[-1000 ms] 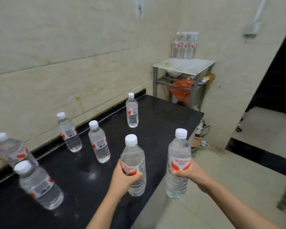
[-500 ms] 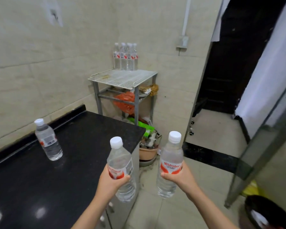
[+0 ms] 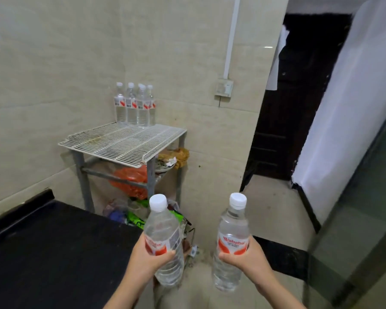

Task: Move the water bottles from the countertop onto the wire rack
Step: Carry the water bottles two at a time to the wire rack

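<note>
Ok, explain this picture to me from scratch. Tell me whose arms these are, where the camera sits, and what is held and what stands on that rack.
No machine here: a person wears one wide-angle camera on the head, looking forward and down, so you see their own bare arms. The left hand grips a clear, white-capped water bottle, slightly tilted; the right hand grips a second bottle, upright. Ahead in the corner stands the wire rack, with a cluster of the same bottles at its back by the wall. An orange bag shows beneath it. The black countertop is at lower left.
</note>
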`<state>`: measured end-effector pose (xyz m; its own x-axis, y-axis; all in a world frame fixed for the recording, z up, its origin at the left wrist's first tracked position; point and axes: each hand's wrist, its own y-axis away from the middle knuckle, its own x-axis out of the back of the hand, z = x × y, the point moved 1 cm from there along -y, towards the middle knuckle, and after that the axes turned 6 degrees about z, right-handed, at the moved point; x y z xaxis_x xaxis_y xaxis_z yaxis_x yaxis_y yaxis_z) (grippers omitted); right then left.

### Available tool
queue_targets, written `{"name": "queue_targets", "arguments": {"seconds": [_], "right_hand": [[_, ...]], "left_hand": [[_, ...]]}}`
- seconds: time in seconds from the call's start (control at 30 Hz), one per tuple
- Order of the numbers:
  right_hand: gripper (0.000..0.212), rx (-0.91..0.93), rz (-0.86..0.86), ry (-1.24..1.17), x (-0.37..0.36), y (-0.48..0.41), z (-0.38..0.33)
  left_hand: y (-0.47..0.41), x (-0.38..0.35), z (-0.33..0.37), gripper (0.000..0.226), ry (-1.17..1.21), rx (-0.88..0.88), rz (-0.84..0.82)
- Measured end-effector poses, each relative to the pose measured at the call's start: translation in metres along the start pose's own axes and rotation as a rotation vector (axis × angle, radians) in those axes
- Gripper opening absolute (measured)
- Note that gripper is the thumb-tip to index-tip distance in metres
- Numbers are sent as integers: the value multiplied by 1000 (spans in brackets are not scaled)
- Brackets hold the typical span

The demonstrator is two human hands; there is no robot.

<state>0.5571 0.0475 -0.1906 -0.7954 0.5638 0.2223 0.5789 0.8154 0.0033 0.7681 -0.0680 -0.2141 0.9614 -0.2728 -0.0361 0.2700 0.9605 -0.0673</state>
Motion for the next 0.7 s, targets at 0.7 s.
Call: {"name": "queue_targets", "arguments": {"seconds": [0.7], "right_hand": [[35, 226, -156, -179, -52, -325, -122]], "left_hand": [[-319, -37, 142, 91, 135, -284, 24]]}}
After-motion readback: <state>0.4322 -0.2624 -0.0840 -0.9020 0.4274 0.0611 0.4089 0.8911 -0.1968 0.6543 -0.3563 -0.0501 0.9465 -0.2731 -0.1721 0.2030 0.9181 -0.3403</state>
